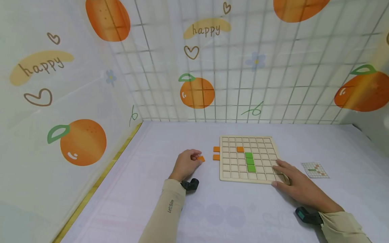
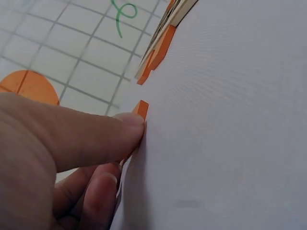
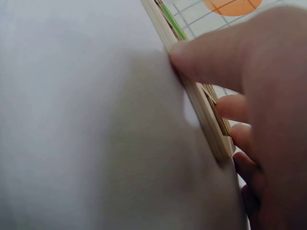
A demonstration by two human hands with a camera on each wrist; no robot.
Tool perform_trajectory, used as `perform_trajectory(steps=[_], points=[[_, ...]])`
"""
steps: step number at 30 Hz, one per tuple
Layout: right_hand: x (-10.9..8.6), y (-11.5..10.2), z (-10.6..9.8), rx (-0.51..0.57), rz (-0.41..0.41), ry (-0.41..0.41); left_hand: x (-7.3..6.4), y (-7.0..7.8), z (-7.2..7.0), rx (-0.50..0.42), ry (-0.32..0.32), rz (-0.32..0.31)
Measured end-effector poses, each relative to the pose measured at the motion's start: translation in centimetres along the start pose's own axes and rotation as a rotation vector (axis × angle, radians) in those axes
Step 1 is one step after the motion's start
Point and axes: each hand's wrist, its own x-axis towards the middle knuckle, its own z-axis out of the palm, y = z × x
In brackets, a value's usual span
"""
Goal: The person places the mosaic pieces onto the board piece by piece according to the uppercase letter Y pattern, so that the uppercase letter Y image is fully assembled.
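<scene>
My left hand [image 1: 184, 164] pinches a small orange square tile [image 1: 201, 158] between thumb and fingers, low over the table to the left of the board. In the left wrist view the thumb covers most of this tile [image 2: 141, 109]. A wooden grid board [image 1: 229, 176] carries three green tiles [image 1: 250, 161] in a column and one orange tile [image 1: 240, 149] up and left of them. Two more orange tiles [image 1: 216, 157] lie against its left edge. Over the board's near right corner rests my right hand [image 1: 299, 185], thumb at the front edge, fingers along the right side.
To the right of the board lies a small printed card [image 1: 315, 170] with a grid pattern. A white cloth covers the table [image 1: 225, 216]. Behind and at the left stand sheets printed with oranges [image 1: 197, 92], and a yellow strip [image 1: 97, 182] runs along the left edge.
</scene>
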Motion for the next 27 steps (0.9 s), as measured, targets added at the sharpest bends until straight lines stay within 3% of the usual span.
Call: perform_trajectory(steps=[12,27], points=[[-0.03,0.12,-0.21,-0.008,0.01,-0.005,-0.19,0.13,0.29,0.061,-0.001,0.029],[-0.07,0.03,0.14,-0.003,0.003,0.007,0.09,-0.11,0.32,0.05,0.005,0.045]])
